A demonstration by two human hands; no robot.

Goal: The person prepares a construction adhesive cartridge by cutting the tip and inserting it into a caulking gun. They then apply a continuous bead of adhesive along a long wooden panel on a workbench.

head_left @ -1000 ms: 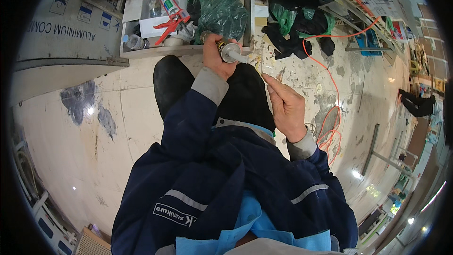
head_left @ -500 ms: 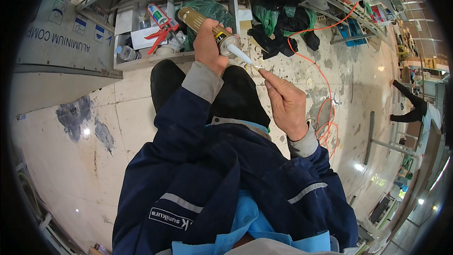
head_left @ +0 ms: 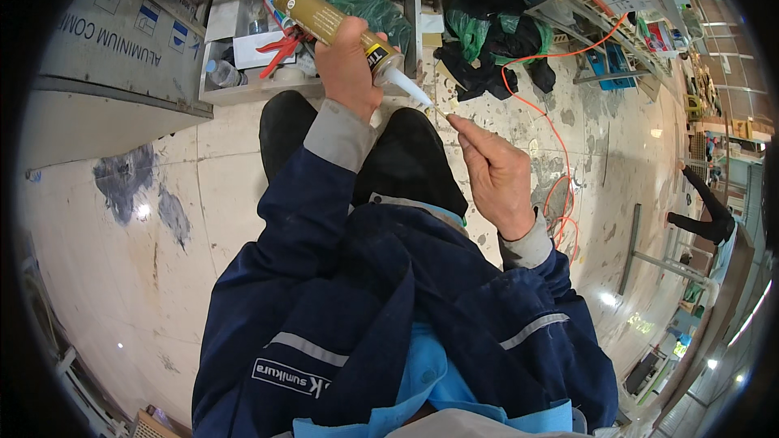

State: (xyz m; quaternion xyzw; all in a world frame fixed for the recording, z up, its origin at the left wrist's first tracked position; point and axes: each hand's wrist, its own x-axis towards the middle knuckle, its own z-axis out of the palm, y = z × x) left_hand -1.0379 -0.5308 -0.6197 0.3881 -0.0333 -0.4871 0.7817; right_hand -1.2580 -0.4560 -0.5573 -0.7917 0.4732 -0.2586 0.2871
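My left hand point(head_left: 347, 69) is wrapped round a gold sealant cartridge point(head_left: 312, 15), held tilted above my knees. Its white nozzle point(head_left: 407, 86) slopes down to the right, toward my other hand. Thumb and forefinger of my right hand point(head_left: 499, 178) pinch a thin stick-like piece point(head_left: 441, 113), whose far end is at the nozzle tip. Whether it goes into the tip or only touches it is too small to tell. Behind the cartridge, partly hidden by it, a red caulking gun point(head_left: 280, 53) lies in an open drawer point(head_left: 268, 96).
The drawer also holds a clear plastic bottle point(head_left: 225, 75) and a green plastic bag point(head_left: 369, 12). Black and green bags point(head_left: 503, 40) lie on the floor right of it. An orange cord point(head_left: 560, 138) trails over the tiles. Another person point(head_left: 710, 207) is far off right.
The cartridge's back end has swung up and to the left, covering more of the caulking gun. My right hand has shifted slightly, its pinch unchanged near the nozzle tip.
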